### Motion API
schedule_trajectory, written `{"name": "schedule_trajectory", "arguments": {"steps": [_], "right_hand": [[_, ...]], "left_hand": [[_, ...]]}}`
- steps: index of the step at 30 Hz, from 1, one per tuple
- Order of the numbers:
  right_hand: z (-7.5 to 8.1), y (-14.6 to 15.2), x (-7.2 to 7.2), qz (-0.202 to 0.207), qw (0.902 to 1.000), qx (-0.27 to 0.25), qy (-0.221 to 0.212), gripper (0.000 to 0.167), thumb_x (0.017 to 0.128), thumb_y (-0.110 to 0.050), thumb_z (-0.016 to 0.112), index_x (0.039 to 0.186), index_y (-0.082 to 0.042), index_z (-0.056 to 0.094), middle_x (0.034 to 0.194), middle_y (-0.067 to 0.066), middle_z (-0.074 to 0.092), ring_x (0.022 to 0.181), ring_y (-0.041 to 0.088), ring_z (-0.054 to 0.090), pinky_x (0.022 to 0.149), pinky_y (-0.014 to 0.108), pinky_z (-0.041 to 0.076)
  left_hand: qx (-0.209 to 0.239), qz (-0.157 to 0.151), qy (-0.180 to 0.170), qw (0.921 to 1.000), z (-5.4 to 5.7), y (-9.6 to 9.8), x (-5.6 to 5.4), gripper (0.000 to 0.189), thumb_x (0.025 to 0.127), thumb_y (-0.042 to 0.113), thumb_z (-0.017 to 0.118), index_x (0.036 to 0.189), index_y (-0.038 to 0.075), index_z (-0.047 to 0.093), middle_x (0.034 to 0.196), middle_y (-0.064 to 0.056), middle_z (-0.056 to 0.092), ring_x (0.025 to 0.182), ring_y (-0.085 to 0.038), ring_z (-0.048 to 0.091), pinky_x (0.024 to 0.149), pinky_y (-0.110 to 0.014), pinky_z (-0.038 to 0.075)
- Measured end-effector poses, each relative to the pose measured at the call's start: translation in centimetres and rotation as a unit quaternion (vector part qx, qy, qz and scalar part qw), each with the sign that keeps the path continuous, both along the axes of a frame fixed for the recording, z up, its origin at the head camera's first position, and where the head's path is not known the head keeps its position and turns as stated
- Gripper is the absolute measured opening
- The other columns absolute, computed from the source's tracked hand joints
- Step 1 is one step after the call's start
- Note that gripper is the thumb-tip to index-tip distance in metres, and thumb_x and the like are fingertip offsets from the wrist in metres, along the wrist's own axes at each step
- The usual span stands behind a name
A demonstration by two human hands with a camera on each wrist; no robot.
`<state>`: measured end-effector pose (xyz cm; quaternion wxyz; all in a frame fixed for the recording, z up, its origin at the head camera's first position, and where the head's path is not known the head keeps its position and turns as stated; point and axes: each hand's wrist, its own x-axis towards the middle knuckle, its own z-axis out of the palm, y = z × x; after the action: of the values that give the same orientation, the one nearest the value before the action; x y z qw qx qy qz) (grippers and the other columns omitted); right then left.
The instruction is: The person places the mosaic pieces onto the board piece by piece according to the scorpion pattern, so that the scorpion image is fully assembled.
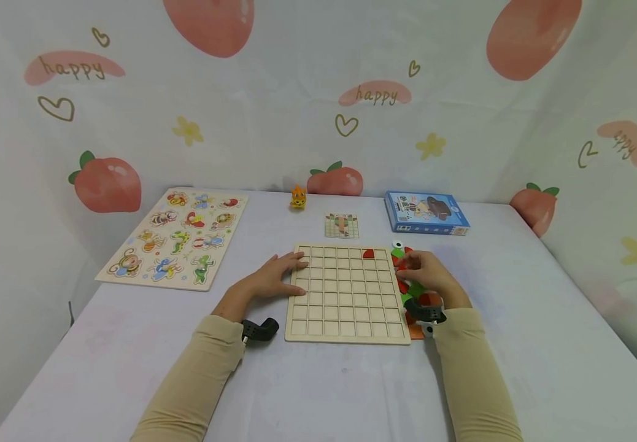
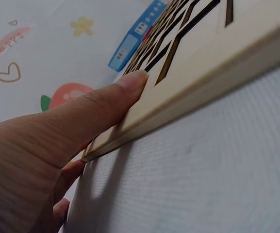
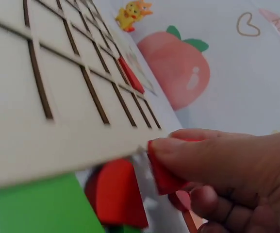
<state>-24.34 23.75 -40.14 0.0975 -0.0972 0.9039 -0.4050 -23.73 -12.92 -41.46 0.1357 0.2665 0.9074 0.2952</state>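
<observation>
A wooden grid board (image 1: pixel 346 337) lies flat, with one red rounded piece (image 1: pixel 369 253) in a cell of its top row. My left hand (image 1: pixel 269 277) rests at the board's left edge, its thumb (image 2: pixel 113 99) laid on the frame. Beyond the right edge, my right hand (image 1: pixel 426 270) pinches a red piece (image 3: pixel 164 174) between thumb and fingers, close beside the board's border. Loose green pieces (image 3: pixel 42 206) and another red piece (image 3: pixel 123 191) lie under that hand, partly hidden by it.
A small patterned card (image 1: pixel 342 225) lies behind the board, with a yellow-orange toy figure (image 1: pixel 298 197) farther back. At the back right is a blue box (image 1: pixel 428 213). An insect picture puzzle board (image 1: pixel 175 239) lies on the left.
</observation>
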Motion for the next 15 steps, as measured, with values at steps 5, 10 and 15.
{"name": "schedule_trajectory", "arguments": {"steps": [5, 10, 15], "right_hand": [[0.4, -1.0, -0.2, -0.029, 0.9993, -0.024, 0.003, 0.024, 0.090, -0.014, 0.060, 0.107, 0.004, 0.061, 0.102, 0.020, 0.065, 0.085, 0.019, 0.059, 0.072, 0.025, 0.048], [0.1, -2.1, -0.4, -0.031, 0.9984, -0.048, 0.005, 0.024, 0.091, -0.011, 0.058, 0.107, 0.007, 0.061, 0.102, 0.023, 0.065, 0.082, 0.018, 0.062, 0.072, 0.026, 0.052], [-0.3, -2.8, -0.6, -0.057, 0.9980, -0.019, 0.021, 0.024, 0.093, -0.011, 0.056, 0.109, 0.006, 0.062, 0.104, 0.023, 0.065, 0.088, 0.025, 0.061, 0.073, 0.029, 0.052]], "left_hand": [[0.000, 0.000, 0.003, 1.0000, 0.0, 0.0, 0.0, 0.068, 0.082, 0.038, 0.069, 0.139, 0.009, 0.045, 0.155, -0.009, 0.023, 0.145, -0.028, 0.014, 0.118, -0.049, 0.001], [0.003, 0.003, -0.001, 1.0000, 0.0, 0.0, 0.0, 0.068, 0.082, 0.038, 0.069, 0.139, 0.009, 0.045, 0.155, -0.009, 0.023, 0.145, -0.027, 0.014, 0.118, -0.048, 0.000], [0.000, 0.003, 0.000, 1.0000, 0.0, 0.0, 0.0, 0.068, 0.082, 0.038, 0.069, 0.139, 0.010, 0.044, 0.155, -0.008, 0.024, 0.145, -0.027, 0.014, 0.118, -0.048, 0.000]]}}
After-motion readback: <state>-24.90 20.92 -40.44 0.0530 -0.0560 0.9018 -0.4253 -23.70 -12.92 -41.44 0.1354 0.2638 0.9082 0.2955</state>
